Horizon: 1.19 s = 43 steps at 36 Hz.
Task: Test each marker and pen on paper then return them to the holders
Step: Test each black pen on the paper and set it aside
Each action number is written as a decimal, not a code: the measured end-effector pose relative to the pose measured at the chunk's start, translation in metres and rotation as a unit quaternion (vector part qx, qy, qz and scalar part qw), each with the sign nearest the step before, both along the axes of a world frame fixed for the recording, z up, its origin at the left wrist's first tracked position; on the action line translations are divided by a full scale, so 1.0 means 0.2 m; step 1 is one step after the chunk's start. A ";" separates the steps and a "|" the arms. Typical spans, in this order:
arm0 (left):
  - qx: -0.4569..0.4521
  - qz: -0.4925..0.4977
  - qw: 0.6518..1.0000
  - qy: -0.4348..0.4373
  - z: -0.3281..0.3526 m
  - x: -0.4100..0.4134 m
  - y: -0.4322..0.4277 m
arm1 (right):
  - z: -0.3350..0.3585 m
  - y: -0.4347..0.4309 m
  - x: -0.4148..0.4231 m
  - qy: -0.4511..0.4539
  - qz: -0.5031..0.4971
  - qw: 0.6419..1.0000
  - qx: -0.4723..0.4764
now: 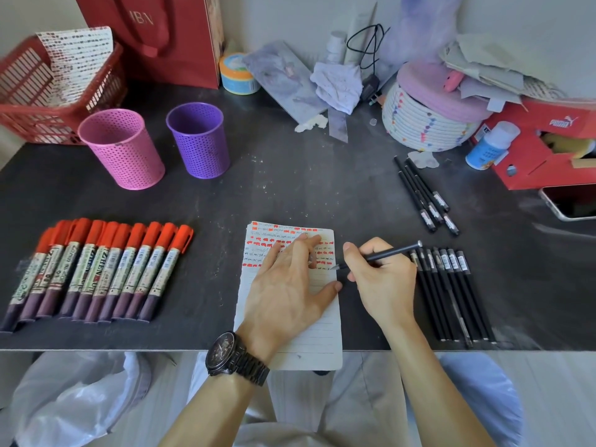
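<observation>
L hand lies flat, fingers straight, on paper; R hand pinches black pen, tip at paper's edge. Red markers lie left, black pens just right; pink holder & purple holder stand behind, apart.

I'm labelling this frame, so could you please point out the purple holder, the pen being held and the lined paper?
purple holder (200, 146): head view, perforated side wall.
pen (392, 252): head view, mid barrel, above right hand.
lined paper (325, 330): head view, bare lower lines.
</observation>
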<state>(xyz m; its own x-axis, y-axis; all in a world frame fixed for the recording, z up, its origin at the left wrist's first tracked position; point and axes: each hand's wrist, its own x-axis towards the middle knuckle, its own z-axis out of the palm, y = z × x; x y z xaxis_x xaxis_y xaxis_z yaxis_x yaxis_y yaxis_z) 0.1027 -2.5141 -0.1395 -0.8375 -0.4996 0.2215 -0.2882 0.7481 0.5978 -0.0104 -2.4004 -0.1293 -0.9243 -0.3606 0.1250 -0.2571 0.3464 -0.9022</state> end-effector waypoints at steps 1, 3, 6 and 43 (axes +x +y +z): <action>0.000 0.000 1.000 -0.001 0.00 0.00 0.00 | 0.00 0.00 0.00 0.001 0.001 1.000 0.001; 0.000 0.000 1.000 -0.003 0.00 0.00 0.00 | 0.00 0.00 0.00 0.001 0.002 1.000 0.003; -0.001 0.003 1.000 -0.001 0.00 0.00 0.00 | 0.00 0.00 0.00 -0.001 0.000 1.000 0.001; -0.007 0.002 1.000 -0.005 0.00 0.00 0.00 | 0.00 0.00 0.00 0.007 -0.008 1.000 -0.011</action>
